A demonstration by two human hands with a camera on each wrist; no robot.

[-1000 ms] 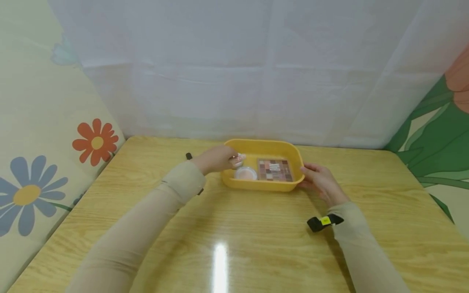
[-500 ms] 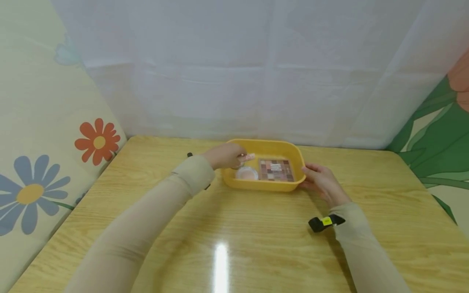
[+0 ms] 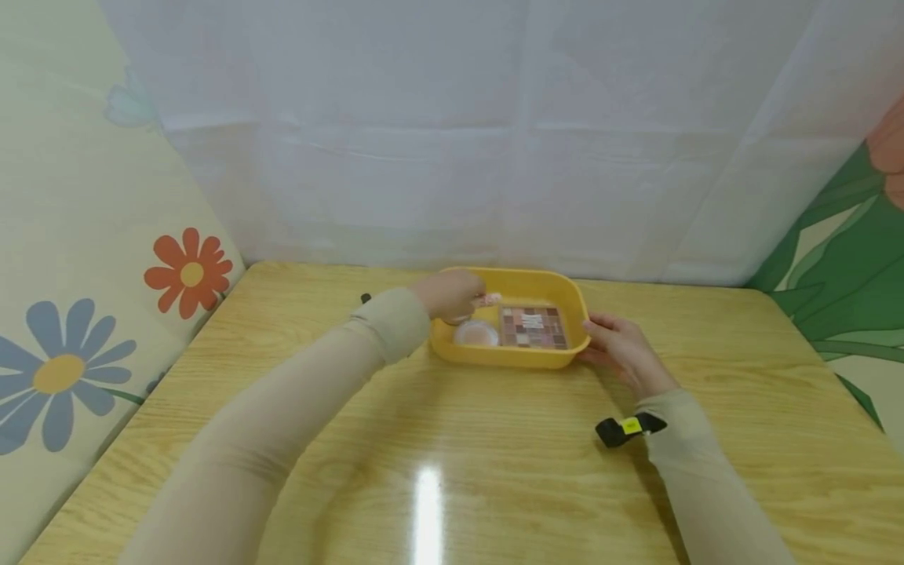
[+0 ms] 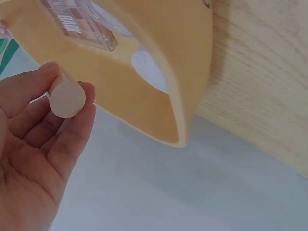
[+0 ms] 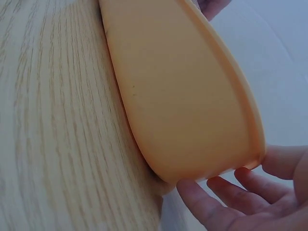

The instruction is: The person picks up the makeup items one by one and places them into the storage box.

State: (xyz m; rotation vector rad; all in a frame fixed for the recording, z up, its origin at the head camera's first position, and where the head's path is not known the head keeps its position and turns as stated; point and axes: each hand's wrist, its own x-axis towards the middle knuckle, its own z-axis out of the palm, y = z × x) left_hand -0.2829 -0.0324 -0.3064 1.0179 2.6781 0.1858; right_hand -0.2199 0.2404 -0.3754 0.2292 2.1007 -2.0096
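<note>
My left hand is over the left end of a yellow bin. Between thumb and fingers it pinches a small pink tube, whose pale round end faces the left wrist camera. In the head view the tube's patterned side shows above the bin's floor. At the bin's right end my right hand holds the rim and outer wall, its fingertips right against the plastic. Inside the bin lie an eyeshadow palette, a round clear-lidded compact and a white round item.
The bin stands on a wood-grain table near its back edge. Behind it hangs a white cloth. Flower-patterned panels flank the table. A black strap is on the right wrist.
My left hand has moved right, further over the bin, carrying the pink tube with it. The right hand stays at the bin's right end.
</note>
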